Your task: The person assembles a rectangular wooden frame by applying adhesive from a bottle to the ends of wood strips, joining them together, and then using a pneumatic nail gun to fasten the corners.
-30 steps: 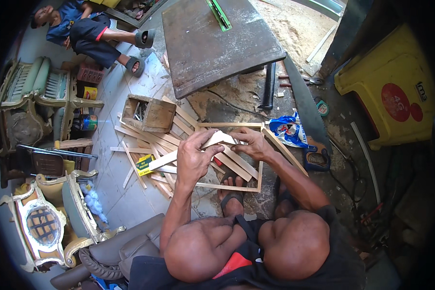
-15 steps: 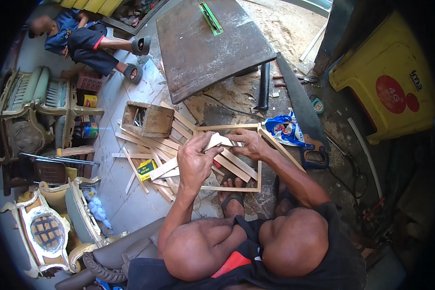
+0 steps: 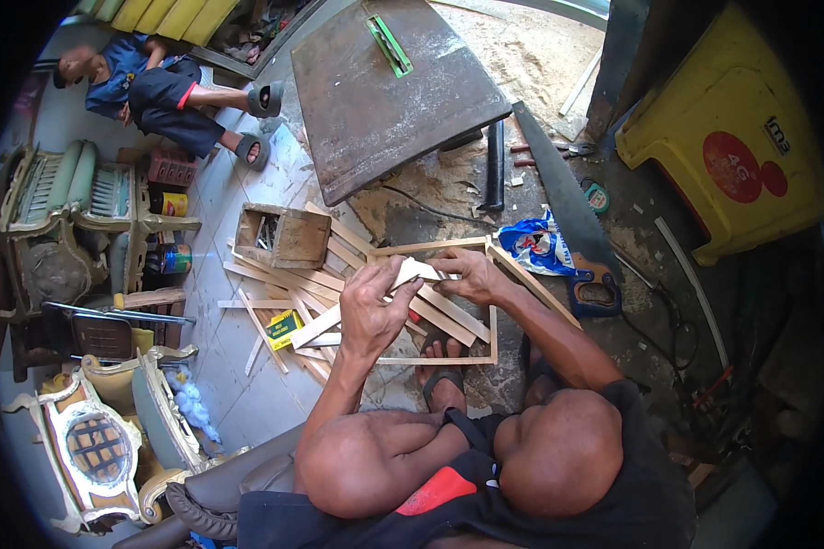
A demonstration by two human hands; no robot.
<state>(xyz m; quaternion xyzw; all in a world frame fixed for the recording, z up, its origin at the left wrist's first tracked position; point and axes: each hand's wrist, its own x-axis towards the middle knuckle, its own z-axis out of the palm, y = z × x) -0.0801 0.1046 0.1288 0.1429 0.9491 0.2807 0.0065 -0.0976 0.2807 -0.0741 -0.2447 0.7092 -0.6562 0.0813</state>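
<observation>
My left hand (image 3: 375, 306) is closed around a pale wooden strip (image 3: 317, 327), whose end sticks out toward the lower left. Between both hands is a pale, angled wooden end (image 3: 414, 271); my right hand (image 3: 474, 276) pinches it from the other side. How the pieces meet there is partly hidden by my fingers. Beneath them is a rectangular wooden frame (image 3: 493, 334), with wooden slats (image 3: 449, 317) crossing it at a slant. A small yellow and green box (image 3: 284, 330) sits left of my left hand.
Loose slats (image 3: 265, 272) lie around a wooden box (image 3: 300, 240) of tools. Beyond stands a dark table (image 3: 375, 119) with a green level (image 3: 390, 46). A handsaw (image 3: 563, 183), a blue-white bag (image 3: 533, 245) and a yellow plastic stool (image 3: 687, 156) are at right. A person (image 3: 146, 91) sits far left.
My view has shifted slightly. Both hands keep their hold on the wood in nearly the same place; nothing has been let go.
</observation>
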